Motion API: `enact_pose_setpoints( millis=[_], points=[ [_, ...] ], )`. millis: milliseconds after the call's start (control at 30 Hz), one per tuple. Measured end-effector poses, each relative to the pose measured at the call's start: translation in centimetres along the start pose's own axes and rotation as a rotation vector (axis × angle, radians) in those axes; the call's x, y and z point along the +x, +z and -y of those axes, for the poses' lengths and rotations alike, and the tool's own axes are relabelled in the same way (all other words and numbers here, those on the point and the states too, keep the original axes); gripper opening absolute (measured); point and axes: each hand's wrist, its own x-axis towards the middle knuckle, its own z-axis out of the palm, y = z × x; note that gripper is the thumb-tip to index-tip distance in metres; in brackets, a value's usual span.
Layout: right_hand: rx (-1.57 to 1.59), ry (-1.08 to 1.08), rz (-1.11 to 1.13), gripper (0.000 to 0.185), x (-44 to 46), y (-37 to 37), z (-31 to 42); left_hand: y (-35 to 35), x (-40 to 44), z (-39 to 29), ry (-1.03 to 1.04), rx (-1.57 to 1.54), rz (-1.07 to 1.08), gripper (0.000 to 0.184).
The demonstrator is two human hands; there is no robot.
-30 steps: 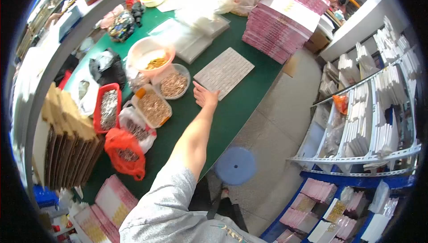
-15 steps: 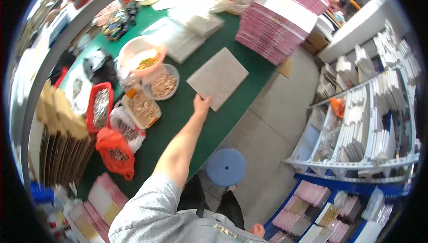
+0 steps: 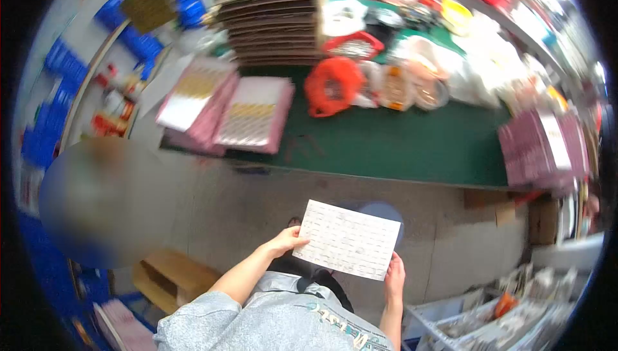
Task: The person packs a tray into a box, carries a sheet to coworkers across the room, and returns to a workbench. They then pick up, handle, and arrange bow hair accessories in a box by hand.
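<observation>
Together, two hands [image 3: 286,241] [image 3: 395,278] — both nearly closed — grip one white sheet [image 3: 347,240] by opposite ends.

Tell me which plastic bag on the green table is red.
The red bag nearest the left pink stacks; the whitish bag beside it and black bag behind have other colours.

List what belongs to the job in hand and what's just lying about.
In the job:
white patterned sheet, held by left fingers and right fingers

Apparently just lying about:
blue stool
red plastic bag
yellow bowl
</observation>
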Motion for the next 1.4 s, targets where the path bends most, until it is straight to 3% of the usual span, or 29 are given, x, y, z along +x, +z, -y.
enact_pose_setpoints(
  millis=[100, 233, 267, 333, 400, 433, 533, 633, 833, 1000, 1067, 1133, 1233, 1400],
  points=[
    [-0.439, -0.082, 0.147, 0.039, -1.3, 7.8, -3.0, -7.5, -6.3, 3.0, 0.098, -0.146, -0.229, 0.035],
    [-0.735, -0.018, 0.418, 0.032, -4.4, 21.8, -4.5, -16.5, -16.6, 5.4, 0.229, -0.367, -0.579, 0.029],
    [-0.599, 0.013, 0.493, 0.030, -4.3, 24.7, -6.9, -19.3, -19.0, 7.2, 0.251, -0.399, -0.641, 0.027],
    [-0.787, -0.026, 0.654, 0.027, -4.8, 32.2, -9.8, -25.0, -23.4, 11.3, 0.258, -0.501, -0.828, 0.024],
    [-0.861, -0.102, 0.846, 0.023, -6.6, 39.3, -12.9, -30.4, -29.7, 14.1, 0.355, -0.595, -0.876, 0.025],
    [-0.884, 0.010, 0.925, 0.023, -8.0, 43.1, -13.6, -31.6, -32.9, 15.6, 0.383, -0.657, -0.905, 0.026],
    [-1.127, 0.055, 1.190, 0.025, -11.5, 53.9, -15.3, -36.2, -40.3, 14.7, 0.453, -0.799, -1.124, 0.029],
    [-1.126, -0.093, 1.316, 0.027, -12.1, 60.5, -18.0, -40.9, -43.2, 15.5, 0.479, -0.863, -1.202, 0.030],
    [-1.110, 0.174, 1.346, 0.022, -11.8, 76.3, -20.1, -53.2, -42.9, 13.0, 0.504, -0.950, -1.312, 0.041],
    [-0.950, 0.105, 1.333, 0.021, -7.7, 90.7, -23.8, -66.6, -42.9, 7.1, 0.496, -1.055, -1.230, 0.045],
    [-0.830, 0.209, 1.286, 0.022, -6.0, 97.3, -25.1, -71.1, -43.0, 10.8, 0.197, -0.953, -1.400, 0.047],
    [-0.719, 0.311, 1.200, 0.024, -5.3, 103.6, -25.1, -74.3, -43.2, 10.6, 0.034, -1.049, -1.401, 0.048],
    [-0.523, 0.429, 1.050, 0.028, -2.9, 114.0, -24.1, -80.3, -41.9, 8.3, -0.071, -1.156, -1.342, 0.048],
    [-0.441, 0.487, 1.007, 0.030, 4.4, 126.9, -26.3, -94.9, -36.7, 3.4, -0.194, -1.160, -1.221, 0.049]
  ],
)
